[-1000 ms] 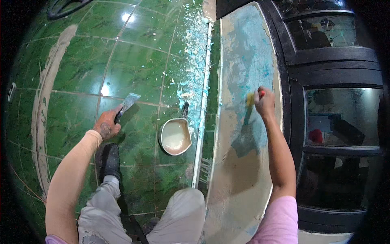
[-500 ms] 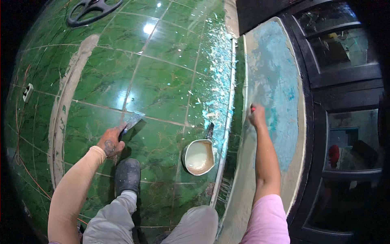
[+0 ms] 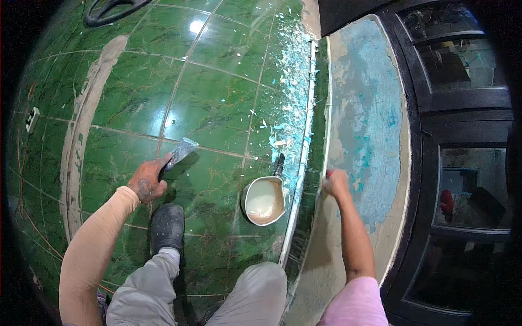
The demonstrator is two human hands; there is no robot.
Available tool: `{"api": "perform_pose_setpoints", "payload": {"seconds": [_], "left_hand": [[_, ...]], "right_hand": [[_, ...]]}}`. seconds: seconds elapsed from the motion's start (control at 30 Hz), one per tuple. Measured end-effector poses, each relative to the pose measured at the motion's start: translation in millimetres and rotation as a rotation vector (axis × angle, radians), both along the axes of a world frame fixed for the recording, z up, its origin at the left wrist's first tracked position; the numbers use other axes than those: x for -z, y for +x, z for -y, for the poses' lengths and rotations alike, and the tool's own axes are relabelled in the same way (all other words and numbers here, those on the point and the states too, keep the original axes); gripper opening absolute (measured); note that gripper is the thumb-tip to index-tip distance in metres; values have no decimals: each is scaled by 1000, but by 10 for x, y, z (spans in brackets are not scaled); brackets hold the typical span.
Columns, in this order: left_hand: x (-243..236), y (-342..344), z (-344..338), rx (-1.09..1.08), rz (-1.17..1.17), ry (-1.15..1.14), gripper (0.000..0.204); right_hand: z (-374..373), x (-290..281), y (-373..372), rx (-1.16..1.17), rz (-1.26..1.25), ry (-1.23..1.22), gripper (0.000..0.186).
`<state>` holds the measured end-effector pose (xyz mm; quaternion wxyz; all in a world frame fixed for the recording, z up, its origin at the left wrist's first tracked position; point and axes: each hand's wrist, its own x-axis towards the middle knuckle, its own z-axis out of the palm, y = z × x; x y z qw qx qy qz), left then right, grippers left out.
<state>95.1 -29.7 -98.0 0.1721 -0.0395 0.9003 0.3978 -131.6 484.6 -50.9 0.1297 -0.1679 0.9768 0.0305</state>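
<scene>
My left hand [image 3: 147, 179] is closed around the dark handle of a wide scraper [image 3: 182, 151], its blade held over the green floor tiles. My right hand [image 3: 337, 182] grips a red-handled tool [image 3: 329, 174] against the patchy blue and grey wall panel [image 3: 375, 125], close to its left edge. The working end of that tool is hidden, so I cannot tell its kind. Between my hands stands a dark-handled saucepan [image 3: 246, 204] holding a cream-coloured liquid. Neither hand touches the pan.
Blue and white paint flakes [image 3: 293, 98] litter the tiles along a pale strip [image 3: 300, 187] below the panel. Dark-framed glass panes [image 3: 473, 185] stand at the right. A cable [image 3: 46, 242], a power socket [image 3: 33, 120] and a cement-coloured strip [image 3: 81, 141] lie left. My shoe [image 3: 167, 225] is near the pan.
My right hand has come down the panel toward me and slightly left, with the red-handled tool in it. My left hand still holds the scraper in nearly the same place.
</scene>
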Motion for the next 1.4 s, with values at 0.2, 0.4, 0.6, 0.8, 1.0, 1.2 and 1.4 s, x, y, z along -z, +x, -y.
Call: {"api": "perform_pose_setpoints", "payload": {"seconds": [0.2, 0.4, 0.6, 0.8, 1.0, 1.2, 1.4], "left_hand": [[139, 90, 2, -21, -54, -29, 72], [185, 5, -265, 14, -110, 32, 71], [99, 255, -370, 29, -156, 66, 72], [31, 105, -560, -56, -37, 60, 70], [26, 259, -599, -43, -86, 86, 69], [245, 354, -499, -45, -94, -4, 72], [-1, 277, -644, -29, -93, 37, 73]], "right_hand": [[-152, -310, 137, 151, 1, -145, 18], [33, -158, -24, 45, -396, -369, 16], [-322, 26, 1043, 122, 38, 40, 13], [-403, -261, 226, 63, -440, -381, 8], [-700, 212, 2250, 514, 57, -368, 24], [-204, -78, 841, 173, -22, -160, 12], [-204, 74, 554, -18, -388, -517, 9]]}}
